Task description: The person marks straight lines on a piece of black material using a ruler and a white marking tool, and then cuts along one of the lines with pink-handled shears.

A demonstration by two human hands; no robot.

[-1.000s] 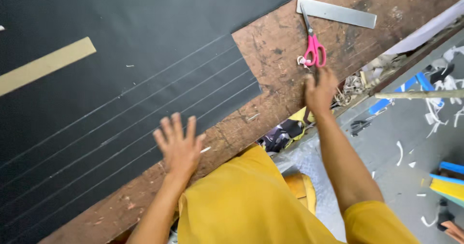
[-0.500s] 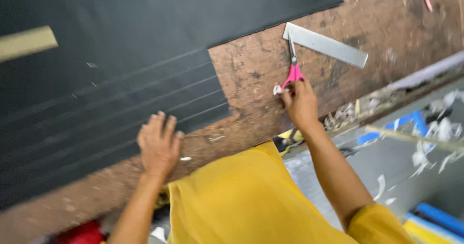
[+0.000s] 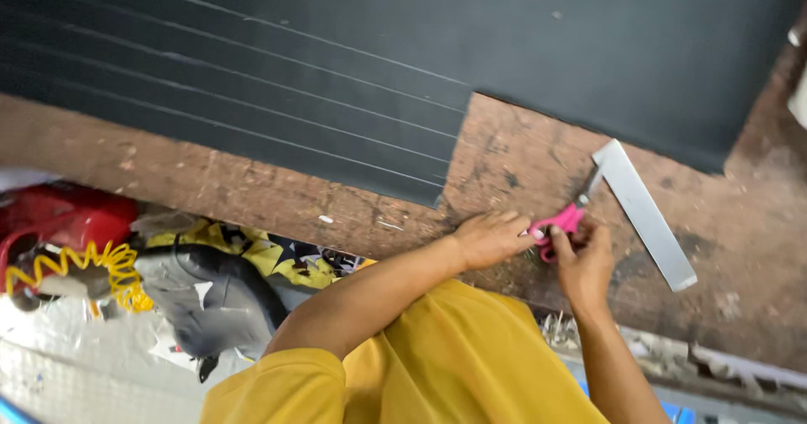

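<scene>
Both our hands meet at the pink-handled scissors [image 3: 561,222] on the worn brown counter [image 3: 252,193]: right hand [image 3: 584,260] curled round the handles in a closed grip, left hand [image 3: 492,237] with fingertips touching them; how tightly, we cannot tell. Scissors look light, stiff, sharp at the blades; best taken by the pink loops. Blades point toward a metal ruler [image 3: 646,214], just beside. A black sheet [image 3: 336,79] with pale scored lines lies beyond. Red tool [image 3: 63,214] and yellow coiled hose [image 3: 92,264] sit below the counter edge.

A workshop: scarred wooden workbench [image 3: 252,189], black sheet material [image 3: 420,46], metal ruler [image 3: 646,214], coiled yellow hose [image 3: 101,264].
</scene>
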